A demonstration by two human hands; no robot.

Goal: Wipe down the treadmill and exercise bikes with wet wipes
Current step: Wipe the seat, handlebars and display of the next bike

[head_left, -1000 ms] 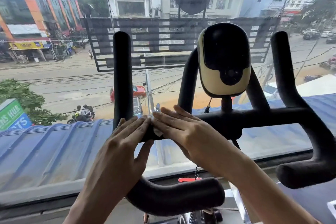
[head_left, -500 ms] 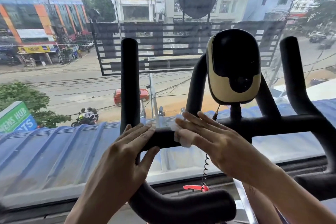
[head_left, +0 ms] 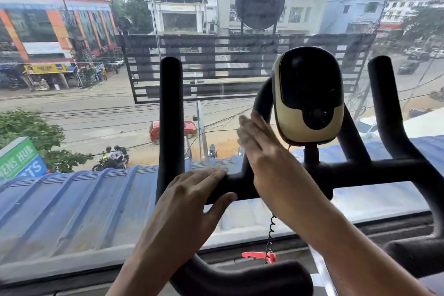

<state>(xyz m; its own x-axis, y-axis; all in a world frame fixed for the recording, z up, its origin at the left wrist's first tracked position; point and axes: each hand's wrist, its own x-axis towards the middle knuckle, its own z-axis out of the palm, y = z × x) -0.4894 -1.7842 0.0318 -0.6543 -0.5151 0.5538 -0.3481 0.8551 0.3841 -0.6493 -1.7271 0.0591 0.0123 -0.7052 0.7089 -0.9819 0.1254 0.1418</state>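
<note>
The exercise bike's black handlebar (head_left: pixel 374 170) fills the view, with a black and cream console (head_left: pixel 308 94) on its centre post. My left hand (head_left: pixel 192 194) holds the crossbar just right of the left upright horn (head_left: pixel 169 103), fingers over the top and thumb underneath. My right hand (head_left: pixel 262 151) lies flat, fingers stretched upward, against the curved inner bar (head_left: pixel 263 96) left of the console. The wet wipe is hidden under that palm; only a pale blur shows at the fingertips.
A large window stands directly behind the handlebar, its sill (head_left: pixel 72 271) low in front. A coiled black cord (head_left: pixel 270 235) hangs down to a red clip (head_left: pixel 258 255). A thick padded grip (head_left: pixel 240 279) curves toward me at the bottom.
My right hand slid right off the crossbar with the wipe and climbed the curved inner bar toward the console. The left hand kept its hold on the crossbar. The view shifted slightly left.
</note>
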